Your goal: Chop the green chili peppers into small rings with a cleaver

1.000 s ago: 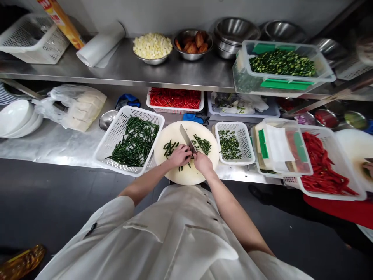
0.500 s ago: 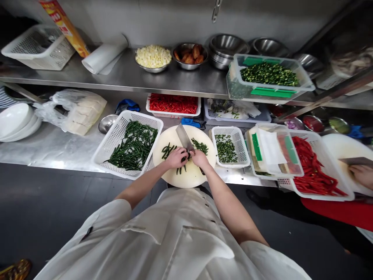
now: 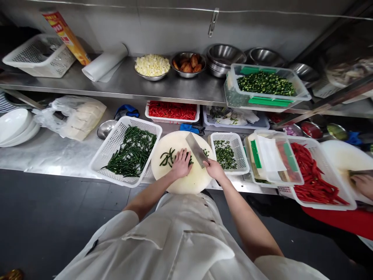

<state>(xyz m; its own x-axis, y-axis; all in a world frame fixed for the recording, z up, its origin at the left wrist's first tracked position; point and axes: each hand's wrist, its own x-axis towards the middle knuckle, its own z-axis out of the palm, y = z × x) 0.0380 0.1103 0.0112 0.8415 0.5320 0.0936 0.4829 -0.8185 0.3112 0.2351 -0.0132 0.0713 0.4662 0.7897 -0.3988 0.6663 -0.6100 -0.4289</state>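
Observation:
My left hand lies flat with its fingers spread over green peppers on the round white cutting board. Whole green peppers rest just left of it. My right hand grips the handle of a cleaver, whose blade points up and left over the board's right part. Chopped green pieces show beside the blade, partly hidden by it. A white basket of long green peppers stands left of the board, and a smaller basket of chopped green pieces stands on its right.
Lidded plastic boxes and a basket of red peppers are to the right, near another person's hand with a knife. The steel shelf above holds bowls and a tub of chopped greens.
My right hand and the cleaver have moved right, away from my left hand. My left hand has gone from curled fingers to flat and spread. The view has tilted up slightly.

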